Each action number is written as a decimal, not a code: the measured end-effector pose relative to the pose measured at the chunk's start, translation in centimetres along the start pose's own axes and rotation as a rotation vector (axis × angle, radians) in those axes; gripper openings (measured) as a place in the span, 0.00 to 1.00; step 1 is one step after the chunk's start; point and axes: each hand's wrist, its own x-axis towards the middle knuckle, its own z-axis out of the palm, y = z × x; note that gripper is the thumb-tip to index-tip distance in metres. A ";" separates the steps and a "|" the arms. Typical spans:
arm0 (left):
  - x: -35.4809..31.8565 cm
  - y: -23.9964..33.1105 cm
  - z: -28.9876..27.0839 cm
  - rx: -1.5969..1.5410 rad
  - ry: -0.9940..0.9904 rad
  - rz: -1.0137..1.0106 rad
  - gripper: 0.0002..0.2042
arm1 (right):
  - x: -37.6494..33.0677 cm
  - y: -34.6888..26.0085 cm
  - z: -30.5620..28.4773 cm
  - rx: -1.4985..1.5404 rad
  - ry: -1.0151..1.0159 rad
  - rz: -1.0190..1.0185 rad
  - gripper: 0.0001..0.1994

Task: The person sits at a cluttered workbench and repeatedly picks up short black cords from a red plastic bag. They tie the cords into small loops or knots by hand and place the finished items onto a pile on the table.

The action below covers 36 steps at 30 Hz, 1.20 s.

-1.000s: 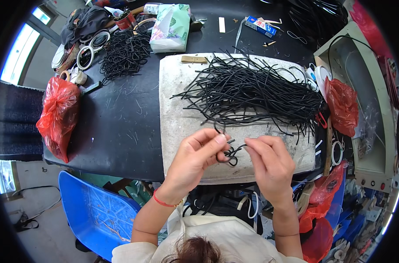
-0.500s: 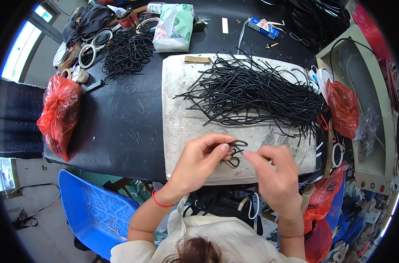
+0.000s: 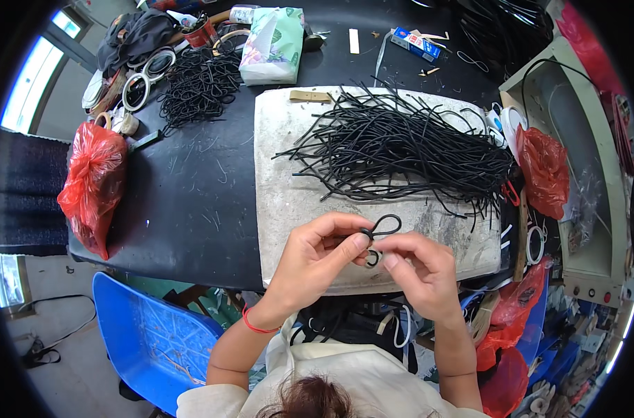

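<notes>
Pinched between the thumb and fingers of my left hand [image 3: 324, 254] is a thin black cord [image 3: 392, 220], bent into a loop at the top and a smaller loop below. My right hand [image 3: 421, 272] meets it from the right, thumb and forefinger closed on the cord beside the lower loop. Both hands hover over the near part of a worn white board [image 3: 289, 188]. Beyond them on the board lies a big pile of loose black cords [image 3: 407, 150]. The cord's ends are hidden by my fingers.
A tangled heap of black cords [image 3: 198, 87] lies at the back left, next to a floral tissue pack [image 3: 271, 49]. Red plastic bags stand left [image 3: 94, 184] and right [image 3: 543, 174]. Below the table edge is a blue tub [image 3: 149, 341]. A small blue box [image 3: 414, 43] lies at the back.
My right hand has come in leftward and closed on the cord. The upper loop now stands out larger and rounder, while the left hand keeps its hold in nearly the same place.
</notes>
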 end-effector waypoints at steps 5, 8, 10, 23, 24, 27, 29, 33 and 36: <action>0.0 -0.1 0.6 -0.035 0.097 -0.028 0.10 | -0.1 0.0 -0.1 0.554 -0.143 0.236 0.08; -0.1 -0.3 0.8 -0.042 0.145 0.016 0.10 | 0.2 0.0 0.1 0.548 -0.132 0.251 0.08; -0.1 -0.6 1.0 -0.048 0.177 0.060 0.10 | 0.3 0.4 -0.2 0.376 -0.107 0.225 0.08; -0.4 -2.0 2.1 0.169 0.284 0.297 0.08 | 0.5 0.2 2.1 0.458 0.209 0.197 0.07; -0.5 -1.2 1.8 0.086 0.241 0.193 0.08 | 0.6 0.3 2.3 0.500 0.230 0.168 0.08; -0.6 -0.8 1.7 -0.027 0.164 0.081 0.07 | 0.6 1.1 2.1 0.298 0.216 0.063 0.11; -0.6 -1.0 1.6 0.087 0.151 0.137 0.07 | 0.6 2.3 1.6 0.001 0.153 -0.099 0.11; -1.0 -0.2 1.1 0.577 0.115 0.253 0.07 | 0.5 2.0 1.1 0.113 0.123 -0.020 0.08; -1.3 0.5 1.1 0.716 0.082 0.290 0.07 | 0.5 1.3 0.7 0.417 0.010 0.172 0.07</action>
